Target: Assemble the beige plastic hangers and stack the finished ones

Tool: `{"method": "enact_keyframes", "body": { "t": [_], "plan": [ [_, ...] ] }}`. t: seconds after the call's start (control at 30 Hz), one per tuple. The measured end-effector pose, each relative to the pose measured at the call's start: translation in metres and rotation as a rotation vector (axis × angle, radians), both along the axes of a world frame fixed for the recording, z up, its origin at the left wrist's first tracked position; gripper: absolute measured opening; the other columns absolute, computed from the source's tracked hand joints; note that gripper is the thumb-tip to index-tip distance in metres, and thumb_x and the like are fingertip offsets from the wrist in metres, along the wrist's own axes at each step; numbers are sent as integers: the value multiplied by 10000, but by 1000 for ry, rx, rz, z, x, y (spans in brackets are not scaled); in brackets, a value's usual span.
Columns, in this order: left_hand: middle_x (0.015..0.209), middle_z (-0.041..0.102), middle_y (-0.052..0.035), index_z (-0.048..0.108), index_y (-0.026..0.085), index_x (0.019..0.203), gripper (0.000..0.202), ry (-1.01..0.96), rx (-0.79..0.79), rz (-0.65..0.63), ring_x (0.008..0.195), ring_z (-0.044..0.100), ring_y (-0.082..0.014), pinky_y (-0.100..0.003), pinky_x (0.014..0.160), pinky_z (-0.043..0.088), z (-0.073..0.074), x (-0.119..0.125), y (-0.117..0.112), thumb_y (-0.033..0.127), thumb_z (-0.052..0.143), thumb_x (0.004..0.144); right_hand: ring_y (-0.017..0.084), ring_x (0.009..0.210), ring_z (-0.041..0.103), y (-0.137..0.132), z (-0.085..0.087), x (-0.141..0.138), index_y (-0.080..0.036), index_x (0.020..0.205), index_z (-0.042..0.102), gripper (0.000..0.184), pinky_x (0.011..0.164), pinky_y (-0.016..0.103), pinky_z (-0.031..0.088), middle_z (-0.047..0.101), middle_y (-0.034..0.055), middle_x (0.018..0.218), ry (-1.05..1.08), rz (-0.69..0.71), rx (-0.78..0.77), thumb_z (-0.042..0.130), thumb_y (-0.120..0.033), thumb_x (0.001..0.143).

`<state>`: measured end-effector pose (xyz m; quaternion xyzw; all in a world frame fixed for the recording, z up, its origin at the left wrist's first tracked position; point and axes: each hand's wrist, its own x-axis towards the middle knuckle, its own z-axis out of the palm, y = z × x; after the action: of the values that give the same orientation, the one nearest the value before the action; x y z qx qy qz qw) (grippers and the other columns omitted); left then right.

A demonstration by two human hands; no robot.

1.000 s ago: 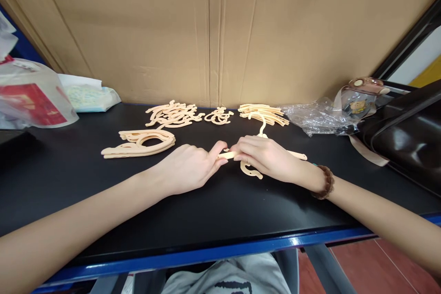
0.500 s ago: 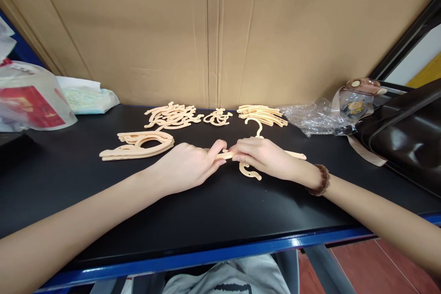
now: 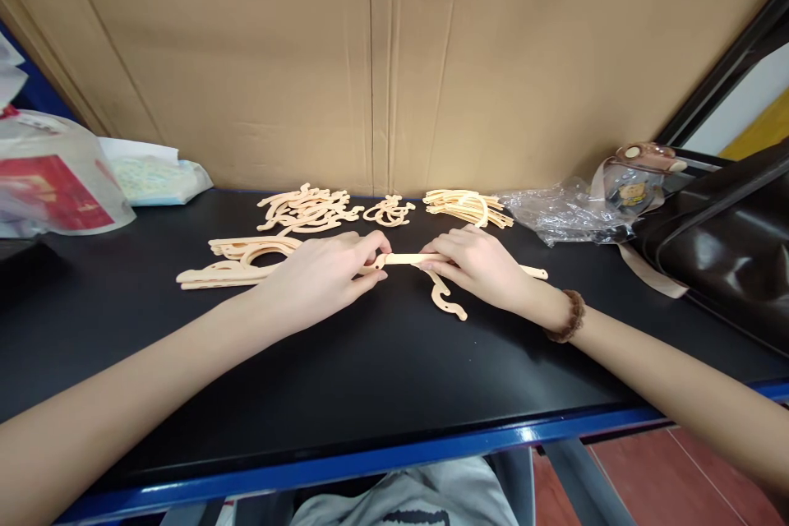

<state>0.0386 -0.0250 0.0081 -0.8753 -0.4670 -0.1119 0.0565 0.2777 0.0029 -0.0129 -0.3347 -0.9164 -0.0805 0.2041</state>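
My left hand (image 3: 320, 275) and my right hand (image 3: 477, 263) meet over the middle of the black table (image 3: 382, 378). Both pinch a pale beige plastic hanger piece (image 3: 403, 260) that runs level between their fingertips. Its right arm pokes out past my right wrist, and a hook (image 3: 449, 304) lies just under that hand. A stack of finished hangers (image 3: 246, 256) lies to the left, partly behind my left hand.
At the back lie loose hook pieces (image 3: 305, 209), a smaller clump (image 3: 389, 211) and a pile of hanger arms (image 3: 468, 205). Crumpled clear plastic (image 3: 555, 214) and a dark brown bag (image 3: 721, 238) sit right. Plastic bags (image 3: 55, 189) stand at the left. A cardboard wall (image 3: 394, 57) closes the rear.
Both hands have shifted slightly away from me and apart, so more of the beige piece shows between them. The hook that stood up behind my right hand is gone from view.
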Motion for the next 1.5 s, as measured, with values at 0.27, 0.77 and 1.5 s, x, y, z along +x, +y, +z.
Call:
{"method": "enact_keyframes", "body": {
  "t": [0.27,0.77,1.5],
  "plan": [
    [972,647,-66,608,179,917,211,39,173,-127,998,546,-246,-421,917,408,0,-5,9,178,397,917,234,903,576,11,1,11,-156,954,653,206,828,361,347,683,72,895,-139,-65,222,531,-321,935],
    [1503,282,-151,531,142,923,272,11,238,-169,1414,237,-287,-482,1107,307,-5,-7,6,17,304,841,234,912,587,15,1,17,-128,968,654,226,898,383,353,690,78,902,-143,-99,336,572,-329,906],
    [1049,643,-45,588,163,1086,259,89,203,-252,920,553,-213,-357,812,432,-10,2,6,120,374,947,212,905,554,7,1,7,-138,959,642,262,853,339,372,649,69,959,-91,-38,391,544,-378,918]
  ]
}}
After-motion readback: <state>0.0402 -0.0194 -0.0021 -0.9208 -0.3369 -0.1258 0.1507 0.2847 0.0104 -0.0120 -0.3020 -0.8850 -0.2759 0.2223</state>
